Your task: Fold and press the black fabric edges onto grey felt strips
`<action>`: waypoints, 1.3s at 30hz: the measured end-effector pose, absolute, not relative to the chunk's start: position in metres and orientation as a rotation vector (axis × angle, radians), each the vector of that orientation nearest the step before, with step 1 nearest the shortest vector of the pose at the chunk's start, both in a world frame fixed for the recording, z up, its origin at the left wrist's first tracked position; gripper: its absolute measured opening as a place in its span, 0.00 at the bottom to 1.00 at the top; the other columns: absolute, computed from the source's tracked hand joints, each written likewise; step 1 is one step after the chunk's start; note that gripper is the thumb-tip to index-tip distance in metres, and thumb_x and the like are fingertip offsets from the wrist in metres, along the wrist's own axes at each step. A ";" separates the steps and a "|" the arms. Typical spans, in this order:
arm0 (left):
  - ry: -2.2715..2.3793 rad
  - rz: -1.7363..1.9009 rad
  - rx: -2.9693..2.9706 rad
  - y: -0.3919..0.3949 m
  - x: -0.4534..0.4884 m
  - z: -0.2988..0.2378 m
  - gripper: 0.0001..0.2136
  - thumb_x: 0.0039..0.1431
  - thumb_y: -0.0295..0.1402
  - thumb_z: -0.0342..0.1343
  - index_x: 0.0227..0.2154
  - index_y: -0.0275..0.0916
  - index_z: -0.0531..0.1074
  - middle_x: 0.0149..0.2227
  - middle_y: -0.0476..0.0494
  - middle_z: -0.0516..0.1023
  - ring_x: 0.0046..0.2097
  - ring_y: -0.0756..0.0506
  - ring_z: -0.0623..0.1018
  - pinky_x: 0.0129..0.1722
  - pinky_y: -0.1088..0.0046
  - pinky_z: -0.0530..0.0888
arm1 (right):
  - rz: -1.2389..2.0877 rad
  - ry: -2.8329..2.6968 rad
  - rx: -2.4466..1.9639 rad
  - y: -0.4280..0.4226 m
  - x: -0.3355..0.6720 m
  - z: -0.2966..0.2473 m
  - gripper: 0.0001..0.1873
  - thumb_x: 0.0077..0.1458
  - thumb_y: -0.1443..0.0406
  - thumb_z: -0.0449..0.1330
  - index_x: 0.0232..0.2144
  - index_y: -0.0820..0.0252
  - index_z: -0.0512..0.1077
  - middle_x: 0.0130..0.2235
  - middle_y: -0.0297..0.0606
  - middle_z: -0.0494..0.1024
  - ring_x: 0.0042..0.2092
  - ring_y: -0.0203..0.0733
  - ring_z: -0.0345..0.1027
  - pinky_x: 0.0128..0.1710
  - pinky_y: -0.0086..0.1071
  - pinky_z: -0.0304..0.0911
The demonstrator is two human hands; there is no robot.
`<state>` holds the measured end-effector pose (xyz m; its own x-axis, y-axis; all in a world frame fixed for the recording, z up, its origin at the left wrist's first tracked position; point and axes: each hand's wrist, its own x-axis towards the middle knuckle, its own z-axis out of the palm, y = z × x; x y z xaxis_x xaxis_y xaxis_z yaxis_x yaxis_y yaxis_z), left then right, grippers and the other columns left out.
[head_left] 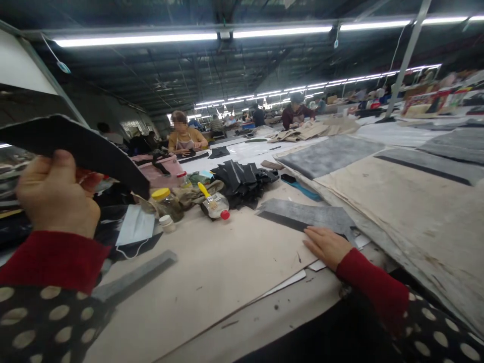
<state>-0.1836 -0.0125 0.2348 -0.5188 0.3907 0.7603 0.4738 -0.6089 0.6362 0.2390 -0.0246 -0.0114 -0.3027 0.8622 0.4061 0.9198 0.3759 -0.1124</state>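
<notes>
Raised at the left, my left hand is closed on a dark, curved cut piece of material, thumb on its near face. My right hand lies with fingers stretched out on the near edge of a grey piece with a dark border strip. That piece rests on a beige board. A narrow grey strip lies on the board near my left sleeve. Beyond it stand a yellow-lidded jar and a small white bottle. A yellow-handled brush rests on a clear red-capped bottle.
A pile of dark cut pieces sits behind the bottle, beside a blue-handled brush. A face mask lies at the left. Large grey panels cover the table at right. A co-worker sits across the table.
</notes>
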 end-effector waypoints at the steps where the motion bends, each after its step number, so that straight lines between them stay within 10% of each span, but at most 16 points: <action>1: -1.420 -2.231 -1.547 -0.018 -0.180 0.232 0.10 0.52 0.40 0.48 0.25 0.39 0.65 0.22 0.56 0.62 0.25 0.54 0.66 0.33 0.69 0.68 | -0.096 -2.215 -1.536 -0.027 0.241 -0.010 0.23 0.54 0.58 0.45 0.43 0.67 0.68 0.48 0.50 0.68 0.49 0.47 0.62 0.50 0.43 0.57; 11: -1.715 -1.001 -2.891 -0.045 -0.065 0.064 0.15 0.54 0.36 0.46 0.43 0.40 0.67 0.40 0.43 0.71 0.39 0.45 0.71 0.41 0.68 0.68 | 1.295 -1.276 -0.934 -0.078 0.211 0.071 0.37 0.53 0.48 0.24 0.58 0.61 0.43 0.58 0.47 0.52 0.56 0.41 0.52 0.48 0.37 0.60; 23: -1.831 -1.466 -3.024 -0.092 -0.025 0.065 0.14 0.56 0.41 0.44 0.27 0.37 0.69 0.26 0.49 0.71 0.29 0.51 0.69 0.28 0.77 0.65 | 1.938 -0.788 -0.635 -0.098 0.141 0.071 0.27 0.54 0.49 0.39 0.51 0.54 0.57 0.56 0.43 0.57 0.52 0.40 0.58 0.27 0.22 0.67; 33: -1.651 -0.854 -2.979 -0.118 -0.100 0.069 0.11 0.58 0.28 0.41 0.35 0.39 0.69 0.32 0.48 0.73 0.35 0.51 0.71 0.36 0.77 0.66 | 2.169 -1.009 -0.719 -0.102 0.099 0.069 0.22 0.53 0.53 0.46 0.49 0.52 0.61 0.57 0.41 0.55 0.54 0.47 0.54 0.24 0.25 0.66; 39: -1.965 -0.356 -2.414 -0.087 -0.209 0.068 0.10 0.55 0.29 0.44 0.35 0.38 0.69 0.35 0.44 0.72 0.38 0.47 0.71 0.39 0.71 0.66 | 1.707 -1.702 -0.986 -0.100 0.080 0.086 0.20 0.52 0.55 0.50 0.46 0.54 0.65 0.52 0.41 0.63 0.51 0.47 0.58 0.29 0.28 0.65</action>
<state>-0.2094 -0.0865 0.0680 0.1875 0.9655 0.1805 0.9675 -0.2133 0.1361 0.0800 -0.0996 0.0859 -0.5926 0.7955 -0.1269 0.1246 -0.0650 -0.9901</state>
